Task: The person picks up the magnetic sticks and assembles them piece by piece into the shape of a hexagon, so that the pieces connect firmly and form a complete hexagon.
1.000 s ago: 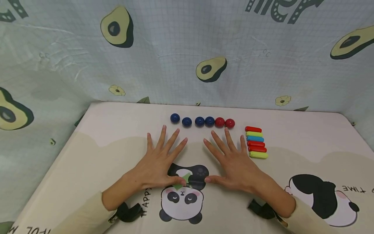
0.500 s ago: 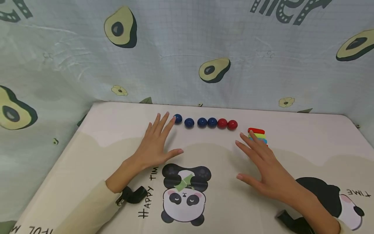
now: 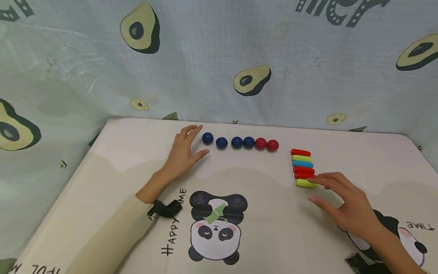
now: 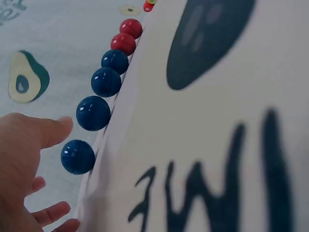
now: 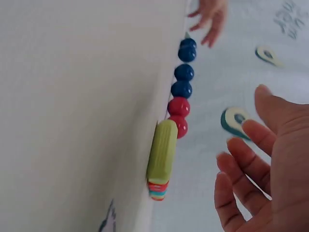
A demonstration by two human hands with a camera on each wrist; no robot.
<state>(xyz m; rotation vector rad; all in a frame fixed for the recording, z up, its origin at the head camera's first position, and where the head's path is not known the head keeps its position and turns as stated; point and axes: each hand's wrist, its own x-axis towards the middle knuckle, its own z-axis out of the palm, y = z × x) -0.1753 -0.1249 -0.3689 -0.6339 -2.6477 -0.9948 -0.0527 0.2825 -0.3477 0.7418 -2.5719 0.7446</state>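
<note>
A row of glossy balls lies along the back of the table, several blue ones and then two red. Beside the leftmost blue ball (image 3: 207, 138) is my left hand (image 3: 179, 154), thumb and fingers spread apart on its near and left sides; the left wrist view shows a gap between the thumb (image 4: 60, 129) and that blue ball (image 4: 77, 157). My right hand (image 3: 354, 205) holds nothing, its fingers loosely bent. Its fingertips overlap the end of the front yellow-green stick (image 3: 305, 183), which looks ridged like modelling clay in the right wrist view (image 5: 163, 152).
Behind the front stick lie red sticks (image 3: 303, 170), a blue stick (image 3: 302, 164), another yellow-green stick (image 3: 301, 158) and a red one at the back. Two red balls (image 3: 266, 144) end the row. A patterned curtain (image 3: 205, 45) hangs behind the table (image 3: 267, 228).
From spread flat side by side at the middle, my hands have moved apart. The left went up and left to the end blue ball; the right went right, to the front of the sticks.
</note>
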